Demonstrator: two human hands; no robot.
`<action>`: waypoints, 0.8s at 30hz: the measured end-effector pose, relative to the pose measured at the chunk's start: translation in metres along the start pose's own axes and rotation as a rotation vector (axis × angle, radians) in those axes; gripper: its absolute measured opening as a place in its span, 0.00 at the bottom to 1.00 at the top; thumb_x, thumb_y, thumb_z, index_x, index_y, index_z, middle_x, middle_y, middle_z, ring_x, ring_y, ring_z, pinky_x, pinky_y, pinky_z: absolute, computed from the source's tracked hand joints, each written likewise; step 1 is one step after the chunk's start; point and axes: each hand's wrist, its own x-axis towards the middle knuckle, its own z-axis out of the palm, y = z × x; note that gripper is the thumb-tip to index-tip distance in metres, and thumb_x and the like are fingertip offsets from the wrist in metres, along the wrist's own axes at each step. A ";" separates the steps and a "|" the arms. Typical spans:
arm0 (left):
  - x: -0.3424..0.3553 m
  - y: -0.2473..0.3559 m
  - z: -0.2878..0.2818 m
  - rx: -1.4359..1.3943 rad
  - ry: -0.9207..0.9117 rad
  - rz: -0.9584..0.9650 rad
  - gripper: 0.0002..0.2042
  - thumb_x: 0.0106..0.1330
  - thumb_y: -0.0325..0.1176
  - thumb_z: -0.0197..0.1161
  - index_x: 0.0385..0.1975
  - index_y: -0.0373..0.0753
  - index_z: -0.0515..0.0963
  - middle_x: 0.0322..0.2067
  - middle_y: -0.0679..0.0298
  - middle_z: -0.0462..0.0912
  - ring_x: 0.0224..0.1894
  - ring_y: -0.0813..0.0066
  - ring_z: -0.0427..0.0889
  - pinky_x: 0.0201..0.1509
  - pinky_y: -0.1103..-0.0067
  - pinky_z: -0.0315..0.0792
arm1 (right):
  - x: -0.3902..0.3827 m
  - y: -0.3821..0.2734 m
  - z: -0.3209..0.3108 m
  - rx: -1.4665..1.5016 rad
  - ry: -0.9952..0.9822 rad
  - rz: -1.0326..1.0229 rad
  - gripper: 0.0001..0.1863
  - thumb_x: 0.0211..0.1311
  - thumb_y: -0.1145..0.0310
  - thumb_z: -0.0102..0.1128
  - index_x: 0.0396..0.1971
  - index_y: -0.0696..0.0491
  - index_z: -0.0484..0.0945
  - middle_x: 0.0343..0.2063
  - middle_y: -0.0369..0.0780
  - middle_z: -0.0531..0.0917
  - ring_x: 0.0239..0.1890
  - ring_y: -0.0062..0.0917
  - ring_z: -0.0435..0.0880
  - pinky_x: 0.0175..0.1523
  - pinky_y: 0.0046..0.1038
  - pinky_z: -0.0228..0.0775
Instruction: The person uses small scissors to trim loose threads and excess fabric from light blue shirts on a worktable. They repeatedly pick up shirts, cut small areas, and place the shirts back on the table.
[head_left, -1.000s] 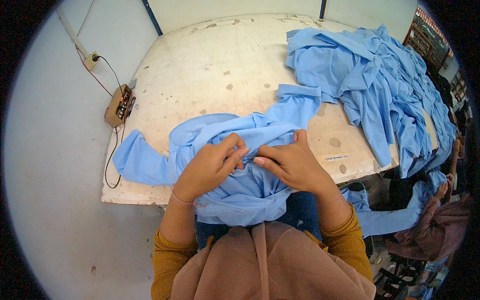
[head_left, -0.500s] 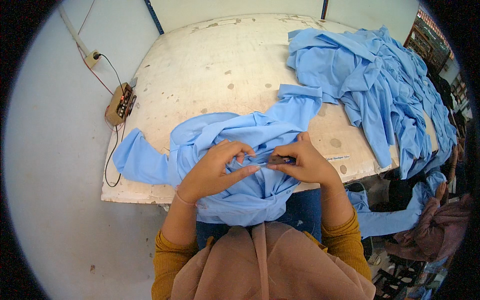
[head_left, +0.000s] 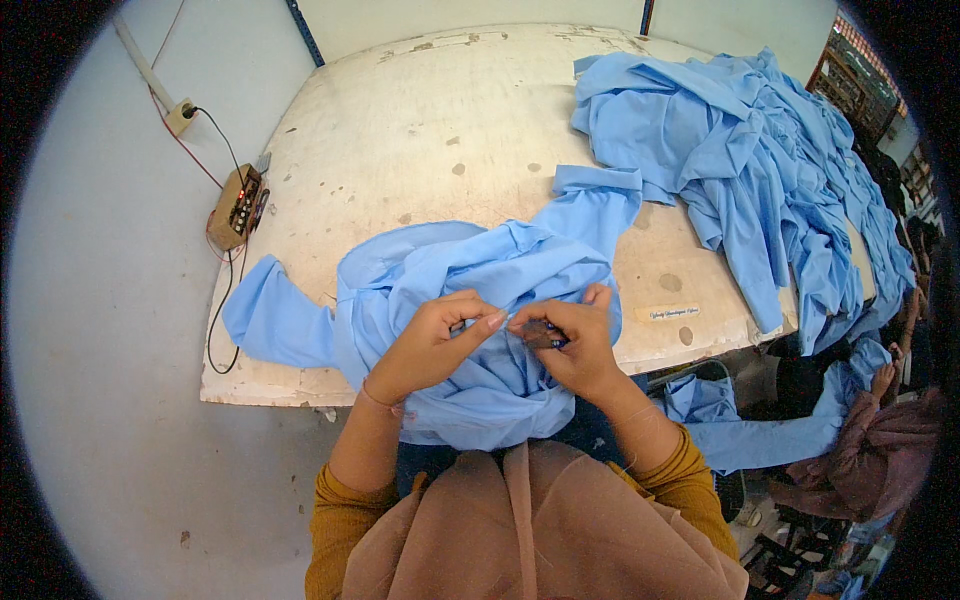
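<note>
A light-blue garment [head_left: 470, 262] is laid in crumpled folds across the near edge of the table [head_left: 400, 120]. One sleeve-like length [head_left: 278, 322] is spread left, a second length [head_left: 595, 205] is stretched toward the far right; the near folds [head_left: 480, 428] are draped over the edge. A small dark tool [head_left: 543, 335], partly hidden, is held in the right hand [head_left: 582, 350].

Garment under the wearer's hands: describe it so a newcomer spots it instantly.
On the pale table, go to the near edge. A light blue garment lies bunched there, one part reaching left, another up and right toward the heap. The heap is the same blue, but only this garment lies beneath the wearer's left hand and right hand.
</note>
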 end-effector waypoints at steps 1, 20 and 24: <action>0.000 -0.001 0.000 -0.010 0.000 -0.003 0.12 0.71 0.35 0.60 0.36 0.30 0.81 0.25 0.69 0.71 0.30 0.85 0.65 0.34 0.83 0.63 | 0.001 0.004 0.000 0.178 -0.071 0.112 0.08 0.52 0.64 0.68 0.35 0.42 0.83 0.21 0.29 0.82 0.25 0.20 0.77 0.49 0.35 0.46; -0.003 0.007 -0.001 -0.052 -0.007 -0.112 0.13 0.73 0.35 0.58 0.31 0.31 0.78 0.26 0.73 0.68 0.31 0.86 0.63 0.33 0.83 0.61 | -0.003 -0.012 -0.029 -0.652 -0.008 -0.279 0.14 0.59 0.44 0.60 0.30 0.39 0.78 0.21 0.26 0.76 0.22 0.20 0.76 0.44 0.43 0.50; -0.002 0.006 0.000 -0.036 -0.017 -0.074 0.13 0.73 0.36 0.58 0.31 0.31 0.78 0.25 0.72 0.69 0.30 0.86 0.64 0.33 0.83 0.61 | 0.000 -0.010 -0.029 -0.634 -0.015 -0.315 0.13 0.60 0.47 0.61 0.30 0.40 0.79 0.20 0.26 0.74 0.23 0.19 0.73 0.42 0.40 0.48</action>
